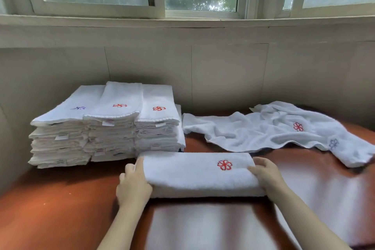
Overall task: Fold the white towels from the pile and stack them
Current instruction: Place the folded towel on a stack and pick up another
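No legible words, numbers or brand names anywhere in frame. Marks only:
- Red pinwheel emblem [224, 165] embroidered on folded towel [188, 178], lower centre.
- Second red emblem [119, 105], third red emblem [159, 108] and purple emblem [78, 108] atop stacked towels [60, 144], centre left.
- Fourth red emblem [298, 126] and grey-blue emblem [333, 144] on loose towels [243, 128], right.
- Sewn tags [108, 123] on stack's front edges, print too small to read.

Tags [108, 123] on stacked towels [67, 107], 9 o'clock: print was too small to read. Loose towel pile [274, 128], 3 o'clock, ran off the edge. Left forearm [123, 233] and right forearm [308, 227] were cut at 6 o'clock.
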{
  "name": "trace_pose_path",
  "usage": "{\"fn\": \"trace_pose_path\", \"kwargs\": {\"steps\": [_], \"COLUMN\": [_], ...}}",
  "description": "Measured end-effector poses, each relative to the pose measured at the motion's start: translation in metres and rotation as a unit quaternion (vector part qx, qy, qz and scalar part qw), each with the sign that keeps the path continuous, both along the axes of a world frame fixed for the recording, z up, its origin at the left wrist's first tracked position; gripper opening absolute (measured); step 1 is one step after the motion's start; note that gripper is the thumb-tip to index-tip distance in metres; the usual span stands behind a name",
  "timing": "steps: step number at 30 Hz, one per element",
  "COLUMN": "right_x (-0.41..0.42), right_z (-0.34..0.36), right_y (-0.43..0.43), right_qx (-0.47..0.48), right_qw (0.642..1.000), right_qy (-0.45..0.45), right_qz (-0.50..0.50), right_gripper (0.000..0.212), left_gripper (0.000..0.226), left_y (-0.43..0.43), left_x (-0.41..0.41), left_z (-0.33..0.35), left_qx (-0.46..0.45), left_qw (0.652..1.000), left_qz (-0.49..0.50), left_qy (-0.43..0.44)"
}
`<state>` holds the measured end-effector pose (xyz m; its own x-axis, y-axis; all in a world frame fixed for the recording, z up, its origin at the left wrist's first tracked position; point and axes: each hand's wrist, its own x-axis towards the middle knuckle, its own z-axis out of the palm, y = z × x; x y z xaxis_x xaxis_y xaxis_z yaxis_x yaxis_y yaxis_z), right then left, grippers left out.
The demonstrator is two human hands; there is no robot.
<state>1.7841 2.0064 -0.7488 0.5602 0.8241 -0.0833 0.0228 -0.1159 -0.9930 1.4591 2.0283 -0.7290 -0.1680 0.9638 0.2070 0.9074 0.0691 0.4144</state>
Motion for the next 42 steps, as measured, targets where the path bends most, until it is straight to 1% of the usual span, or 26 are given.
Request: {"fn": "trace_pose_path", "kwargs": {"steps": [1,3,5,6,8,9,10,12,14,16,20,23,25,27,29,31,32,33,35,37,38,39,40,41,42], "right_x": [0.000,0.000,-0.001,-0.001,0.003,0.006,0.008,0.009,0.007,0.003,0.000,0.002,0.002,0.003,0.003,0.003,0.003,0.003,0.004,0.003,0.002,0.001,0.001,0.000,0.001], "right_z": [0.001,0.009,0.019,0.021,0.016,0.010,0.002,-0.006,-0.005,-0.006,-0.011,-0.011,-0.010,-0.010,-0.010,-0.008,-0.008,-0.008,-0.007,-0.006,-0.005,-0.003,-0.001,0.002,0.006], "right_y": [0.001,0.004,0.009,0.011,0.013,0.015,0.015,0.014,0.015,0.012,0.011,0.009,0.008,0.006,0.004,0.002,0.001,0.000,-0.001,-0.002,-0.002,-0.003,-0.003,-0.003,-0.002], "right_qx": [0.013,0.061,0.097,0.100,0.068,0.036,-0.003,-0.059,-0.071,-0.085,-0.086,-0.084,-0.079,-0.074,-0.067,-0.061,-0.058,-0.055,-0.048,-0.042,-0.037,-0.029,-0.016,0.001,0.016], "right_qw": [1.000,0.998,0.992,0.990,0.990,0.990,0.988,0.982,0.977,0.972,0.972,0.973,0.976,0.977,0.978,0.979,0.980,0.981,0.983,0.983,0.983,0.982,0.983,0.983,0.982], "right_qy": [-0.002,-0.027,-0.070,-0.082,-0.104,-0.124,-0.145,-0.178,-0.198,-0.214,-0.215,-0.209,-0.200,-0.196,-0.194,-0.190,-0.186,-0.182,-0.175,-0.174,-0.179,-0.183,-0.181,-0.176,-0.175], "right_qz": [0.000,-0.010,-0.036,-0.047,-0.066,-0.063,-0.051,-0.034,-0.032,-0.036,-0.040,-0.041,-0.041,-0.039,-0.035,-0.033,-0.033,-0.033,-0.033,-0.030,-0.030,-0.033,-0.040,-0.050,-0.063], "right_gripper": [0.033,0.030,0.026,0.023,0.016,0.013,0.012,0.019,0.031,0.038,0.041,0.037,0.033,0.030,0.028,0.025,0.024,0.023,0.021,0.019,0.018,0.016,0.015,0.015,0.017], "left_gripper": [0.067,0.064,0.067,0.070,0.074,0.075,0.075,0.076,0.077,0.078,0.079,0.078,0.069,0.060,0.061,0.058,0.052,0.043,0.023,0.019,0.020,0.020,0.023,0.036,0.049], "left_y": [0.003,0.009,0.017,0.019,0.022,0.024,0.025,0.028,0.028,0.024,0.023,0.020,0.017,0.016,0.015,0.013,0.010,0.006,-0.003,-0.011,-0.013,-0.013,-0.011,-0.008,-0.005], "left_x": [-0.005,-0.014,-0.022,-0.026,-0.031,-0.033,-0.035,-0.037,-0.040,-0.042,-0.044,-0.043,-0.041,-0.040,-0.040,-0.039,-0.036,-0.032,-0.022,-0.015,-0.015,-0.017,-0.022,-0.030,-0.037], "left_z": [-0.002,-0.005,-0.008,-0.010,-0.013,-0.013,-0.013,-0.010,-0.005,-0.004,-0.010,-0.012,-0.010,-0.006,0.000,0.005,0.008,0.011,0.016,0.023,0.026,0.030,0.033,0.035,0.038], "left_qx": [-0.014,-0.017,-0.021,-0.026,-0.039,-0.048,-0.056,-0.080,-0.111,-0.140,-0.149,-0.116,-0.082,-0.063,-0.062,-0.066,-0.077,-0.094,-0.144,-0.170,-0.160,-0.137,-0.103,-0.067,-0.034], "left_qw": [0.999,0.998,0.995,0.993,0.988,0.986,0.983,0.976,0.970,0.968,0.969,0.972,0.965,0.949,0.932,0.922,0.919,0.914,0.892,0.868,0.864,0.866,0.879,0.903,0.930], "left_qz": [-0.007,-0.034,-0.074,-0.097,-0.132,-0.140,-0.146,-0.163,-0.175,-0.170,-0.160,-0.144,-0.133,-0.105,-0.057,-0.028,-0.020,-0.019,-0.034,-0.062,-0.075,-0.086,-0.098,-0.106,-0.104], "left_qy": [-0.029,-0.057,-0.064,-0.062,-0.067,-0.079,-0.095,-0.118,-0.127,-0.121,-0.114,-0.145,-0.212,-0.292,-0.354,-0.381,-0.387,-0.395,-0.428,-0.463,-0.472,-0.473,-0.454,-0.411,-0.350]}}
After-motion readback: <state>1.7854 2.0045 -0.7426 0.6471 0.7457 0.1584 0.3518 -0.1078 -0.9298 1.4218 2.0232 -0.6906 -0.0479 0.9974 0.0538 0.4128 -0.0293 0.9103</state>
